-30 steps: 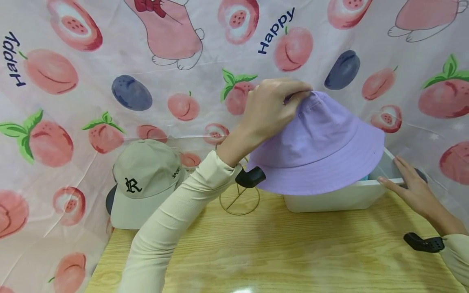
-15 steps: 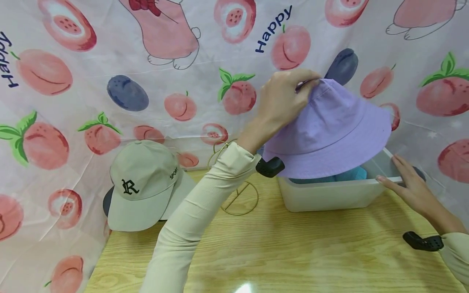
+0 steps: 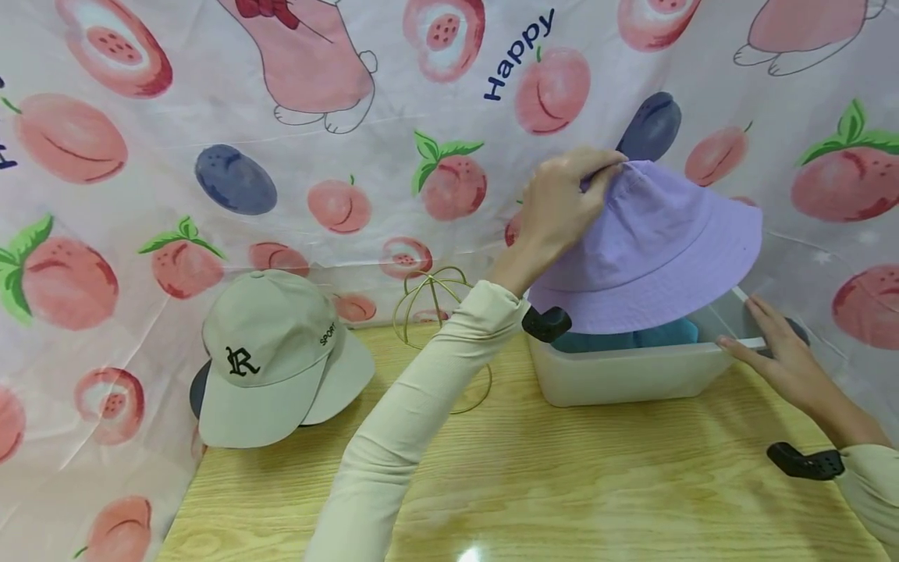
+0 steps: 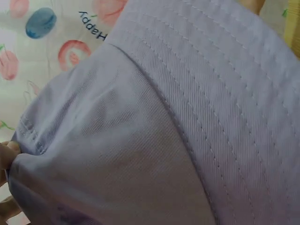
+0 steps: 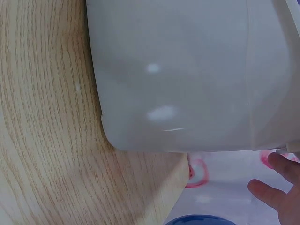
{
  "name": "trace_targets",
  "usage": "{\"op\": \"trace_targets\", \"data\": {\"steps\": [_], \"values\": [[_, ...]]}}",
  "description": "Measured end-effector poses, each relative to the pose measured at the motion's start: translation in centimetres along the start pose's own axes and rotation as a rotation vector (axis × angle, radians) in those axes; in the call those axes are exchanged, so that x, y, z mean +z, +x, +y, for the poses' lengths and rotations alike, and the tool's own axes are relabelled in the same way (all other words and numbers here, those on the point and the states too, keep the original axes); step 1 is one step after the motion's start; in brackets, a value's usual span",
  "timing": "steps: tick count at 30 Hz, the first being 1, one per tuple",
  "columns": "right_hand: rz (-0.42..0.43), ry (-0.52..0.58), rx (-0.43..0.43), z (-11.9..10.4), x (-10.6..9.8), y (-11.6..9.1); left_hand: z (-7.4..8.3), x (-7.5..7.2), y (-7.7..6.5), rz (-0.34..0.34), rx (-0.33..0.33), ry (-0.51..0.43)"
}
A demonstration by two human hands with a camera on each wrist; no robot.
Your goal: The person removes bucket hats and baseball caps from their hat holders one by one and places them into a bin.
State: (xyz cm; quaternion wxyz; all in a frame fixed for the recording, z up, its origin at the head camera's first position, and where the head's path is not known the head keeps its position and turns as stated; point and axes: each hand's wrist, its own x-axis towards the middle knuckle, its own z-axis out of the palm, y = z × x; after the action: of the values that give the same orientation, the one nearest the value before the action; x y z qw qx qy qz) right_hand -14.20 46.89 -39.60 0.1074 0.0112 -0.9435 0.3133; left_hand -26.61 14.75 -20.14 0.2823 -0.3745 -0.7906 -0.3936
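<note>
High over the white bin [image 3: 632, 378], my left hand [image 3: 565, 199] pinches a purple bucket hat [image 3: 646, 242] by the top of its crown, brim hanging down. The hat [image 4: 117, 122] fills most of the left wrist view, with fingertips [image 4: 9, 153] at the crown on the left edge. Folded teal cloth [image 3: 663, 334] lies inside the bin, partly hidden by the hat. My right hand [image 3: 794, 359] rests at the bin's right front corner, fingers extended and thumb at the front rim. The right wrist view shows the bin's smooth wall [image 5: 187, 75] beside the fingertips.
A beige cap [image 3: 270, 343] with a black letter sits at the left, a second brim and a dark rounded edge showing under it. The gold wire stand [image 3: 431, 285] is partly behind my left forearm. A fruit-print cloth [image 3: 337, 164] hangs behind the wooden table [image 3: 562, 484].
My left hand has carried the purple hat rightward, rising and then dipping slightly. More of the bin's teal cloth and of the gold stand shows. My right hand stays at the bin's corner.
</note>
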Motion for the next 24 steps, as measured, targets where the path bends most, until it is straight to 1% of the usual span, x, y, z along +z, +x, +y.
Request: {"op": "trace_targets", "data": {"steps": [4,9,13,17,21,24], "values": [[0.004,-0.004,0.005,0.1,-0.1,0.0,-0.6,1.7,-0.1,0.027,-0.004,0.004],[-0.002,0.005,0.014,0.1,-0.1,-0.1,-1.4,3.7,-0.5,0.065,-0.03,0.006],[0.0,0.014,0.015,0.1,-0.1,-0.1,-2.1,5.2,-1.0,0.117,-0.041,0.02],[0.007,0.014,0.022,0.0,0.0,-0.1,-2.7,6.5,-1.6,0.155,-0.077,0.039],[0.018,0.01,0.017,0.0,0.0,-0.1,-3.3,7.6,-2.3,0.158,-0.094,0.049],[0.023,0.006,0.01,0.1,0.1,-0.1,-3.6,8.5,-3.1,0.143,-0.081,0.072]]}}
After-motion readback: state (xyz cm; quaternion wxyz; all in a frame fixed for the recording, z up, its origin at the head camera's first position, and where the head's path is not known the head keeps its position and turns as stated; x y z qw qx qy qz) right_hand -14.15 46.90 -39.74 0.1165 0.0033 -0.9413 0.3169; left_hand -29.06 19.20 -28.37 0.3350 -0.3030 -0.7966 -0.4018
